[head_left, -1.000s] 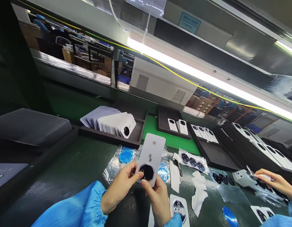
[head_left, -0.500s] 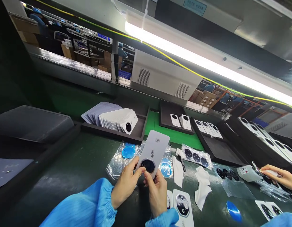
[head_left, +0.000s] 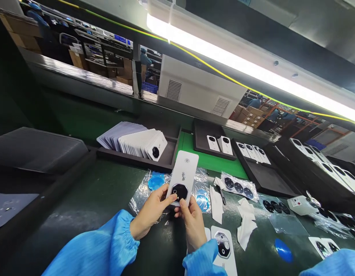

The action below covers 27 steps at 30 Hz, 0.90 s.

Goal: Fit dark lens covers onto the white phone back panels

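Held the white panel (head_left: pixel 190 165) in front of the body, above the dark green bench top (head_left: pixel 102 188), printed side toward the eyes and black octagon (head_left: pixel 181 188) at the lower end. Gripped it at the lower left with the left hand (head_left: pixel 148 210) and at the lower right with the right hand (head_left: pixel 194 224), thumbs over the octagon's lower part, fingers largely hidden. Released with neither hand.

Swung the panel more upright than half a second earlier, without much change of hold. Seemed, by that, occupied with angling it, probably for a look at the octagon, and not done with it.

Just behind the panel, had clear plastic film (head_left: pixel 138 197) with blue discs (head_left: pixel 156 183); to the right, a white wipe (head_left: pixel 216 209) and a black pen (head_left: pixel 222 196). Kept another panel (head_left: pixel 229 264) flat on the bench beside the right sleeve. Farther back, had a fan of panels (head_left: pixel 141 143) in a black tray (head_left: pixel 137 163).

At far right, lost sight of most of the co-worker's hand, drawn back from the white bottle (head_left: pixel 301 206); probably mattered little to the panel in hand.
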### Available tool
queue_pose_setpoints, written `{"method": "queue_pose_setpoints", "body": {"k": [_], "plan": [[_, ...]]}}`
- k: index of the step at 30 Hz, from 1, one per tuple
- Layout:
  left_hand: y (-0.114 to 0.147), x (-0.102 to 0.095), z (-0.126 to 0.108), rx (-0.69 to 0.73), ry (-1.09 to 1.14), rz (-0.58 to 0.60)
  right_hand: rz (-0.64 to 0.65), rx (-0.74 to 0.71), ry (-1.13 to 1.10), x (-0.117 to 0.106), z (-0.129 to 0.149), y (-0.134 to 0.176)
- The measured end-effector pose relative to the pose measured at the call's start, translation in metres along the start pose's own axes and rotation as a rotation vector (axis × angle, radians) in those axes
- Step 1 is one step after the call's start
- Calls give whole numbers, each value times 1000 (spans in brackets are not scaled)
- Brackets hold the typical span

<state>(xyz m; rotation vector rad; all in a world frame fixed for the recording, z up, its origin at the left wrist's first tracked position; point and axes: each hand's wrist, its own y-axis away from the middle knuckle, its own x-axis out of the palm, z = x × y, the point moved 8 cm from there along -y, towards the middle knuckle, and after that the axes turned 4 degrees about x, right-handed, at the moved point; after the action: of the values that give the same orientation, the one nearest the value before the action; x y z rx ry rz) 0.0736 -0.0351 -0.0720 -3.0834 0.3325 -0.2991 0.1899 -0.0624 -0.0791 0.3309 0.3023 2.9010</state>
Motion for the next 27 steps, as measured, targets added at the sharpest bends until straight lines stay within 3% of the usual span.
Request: {"method": "queue_pose_setpoints", "body": {"k": [5,16,27], "plan": [[3,0,-4,-9,12,-16,-81,-81,-34,-5,-5,3],[3,-12,6,58,-207,-259,-292,-150,-69,7,-23,2],[-4,-15,8,85,-296,-271,-419,-151,51,7,-20,-1]]}}
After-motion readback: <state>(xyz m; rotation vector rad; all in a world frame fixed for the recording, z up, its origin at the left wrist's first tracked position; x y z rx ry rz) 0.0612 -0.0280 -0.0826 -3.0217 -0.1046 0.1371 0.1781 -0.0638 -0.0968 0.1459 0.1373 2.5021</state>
